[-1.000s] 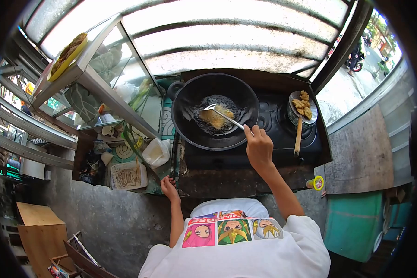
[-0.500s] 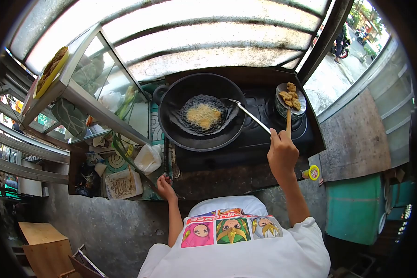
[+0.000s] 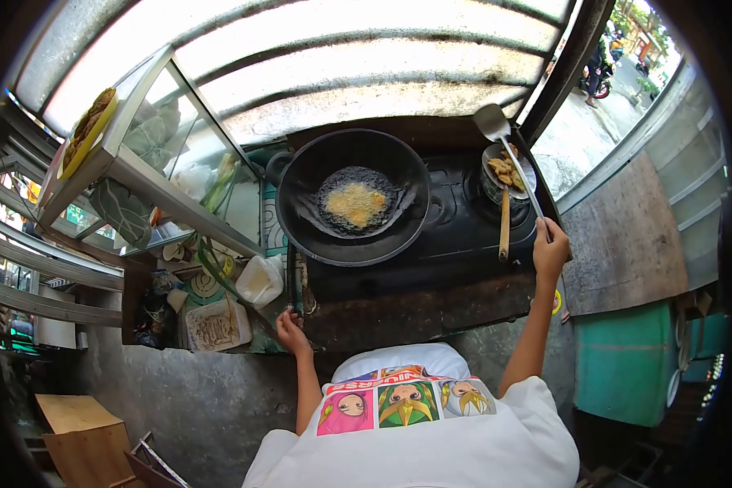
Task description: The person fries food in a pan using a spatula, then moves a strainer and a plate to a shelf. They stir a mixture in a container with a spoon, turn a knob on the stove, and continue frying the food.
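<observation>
A dark, worn counter (image 3: 382, 320) stretched before us, with a metal-framed, glass-sided display case (image 3: 179, 202) at left and a broad black stove (image 3: 455, 254) at right. On the stove sat a deep, round black wok (image 3: 366, 148). We held a long metal spatula (image 3: 522, 167) aloft at the right, its blade up and well apart from the wok. Behind its shaft, a round metal strainer (image 3: 505, 220) rested over the stove's right side, its wooden handle pointing towards us. A flat golden mass of frying food (image 3: 355, 205) lay in dark, bubbling oil (image 3: 358, 176) at the middle of the wok. Our right hand (image 3: 550, 248) was wrapped around the spatula's handle; our left hand (image 3: 291, 331) rested at the counter's front edge, near a milky-white plastic tub (image 3: 260, 281), and we could not tell whether it gripped anything. Lumpy golden-brown fried pieces (image 3: 501, 172) lay in the strainer.
</observation>
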### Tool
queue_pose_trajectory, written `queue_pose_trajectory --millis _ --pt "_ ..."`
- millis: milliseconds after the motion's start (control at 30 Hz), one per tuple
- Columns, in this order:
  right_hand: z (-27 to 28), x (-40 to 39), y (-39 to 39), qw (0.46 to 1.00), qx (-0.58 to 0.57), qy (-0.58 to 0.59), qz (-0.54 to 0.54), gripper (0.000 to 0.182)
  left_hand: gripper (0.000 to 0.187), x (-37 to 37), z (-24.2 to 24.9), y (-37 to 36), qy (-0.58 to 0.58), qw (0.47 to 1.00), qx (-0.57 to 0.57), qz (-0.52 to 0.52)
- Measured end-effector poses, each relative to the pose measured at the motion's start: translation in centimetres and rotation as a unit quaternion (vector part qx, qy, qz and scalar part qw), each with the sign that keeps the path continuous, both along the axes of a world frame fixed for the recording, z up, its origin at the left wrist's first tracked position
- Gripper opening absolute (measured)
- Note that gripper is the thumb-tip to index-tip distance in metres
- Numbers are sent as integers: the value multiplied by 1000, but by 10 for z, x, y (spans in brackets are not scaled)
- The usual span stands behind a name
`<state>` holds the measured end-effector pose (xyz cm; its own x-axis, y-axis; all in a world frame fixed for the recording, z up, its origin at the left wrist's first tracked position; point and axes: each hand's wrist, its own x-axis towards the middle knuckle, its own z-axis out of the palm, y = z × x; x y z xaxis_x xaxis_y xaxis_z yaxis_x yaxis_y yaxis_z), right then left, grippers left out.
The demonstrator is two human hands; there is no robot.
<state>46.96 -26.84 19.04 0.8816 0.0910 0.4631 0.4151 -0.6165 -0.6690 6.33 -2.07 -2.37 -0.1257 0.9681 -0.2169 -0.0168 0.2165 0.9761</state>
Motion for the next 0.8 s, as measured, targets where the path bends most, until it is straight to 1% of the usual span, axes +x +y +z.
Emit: queue_pose_trajectory --millis 100,133,167,200,267,300,333,400,567,600,667,700,767,800 --pt "-73 52 -23 999 -13 27 -15 21 21 -1 2 2 -3 1000 0 3" --pt "-97 64 -31 986 81 144 9 21 21 -2 2 1 -2 1000 -1 3" --pt "-97 62 -29 950 174 258 33 21 21 -3 3 2 -2 1000 -1 5" --pt "-97 57 -29 950 173 258 34 21 21 -3 5 2 -3 1000 0 5" --pt "-95 43 -26 887 271 372 30 20 20 -4 5 1 -3 1000 0 5" --pt "-103 43 -28 870 286 400 41 19 20 -5 5 0 2 1000 2 2" --pt "-107 41 -29 869 286 401 39 19 20 -7 4 -1 7 1000 3 -3" --pt "-109 36 -26 832 317 450 66 19 20 -8 5 -4 14 1000 8 -8" --pt "-104 26 -16 843 271 462 45 20 21 -3 6 -13 23 999 4 -37" --pt "-108 29 -17 843 275 460 42 20 22 -1 5 -16 26 998 17 -45" --pt "-112 33 -20 837 252 471 117 19 23 10 7 -21 26 997 29 -60" --pt "-113 31 -18 862 232 437 111 21 23 16 12 -25 37 995 50 -78" --pt "-108 30 -20 872 236 415 105 21 24 34 23 -40 45 992 68 -94" --pt "-104 30 -21 879 240 397 104 21 25 48 31 -47 17 989 64 -134"
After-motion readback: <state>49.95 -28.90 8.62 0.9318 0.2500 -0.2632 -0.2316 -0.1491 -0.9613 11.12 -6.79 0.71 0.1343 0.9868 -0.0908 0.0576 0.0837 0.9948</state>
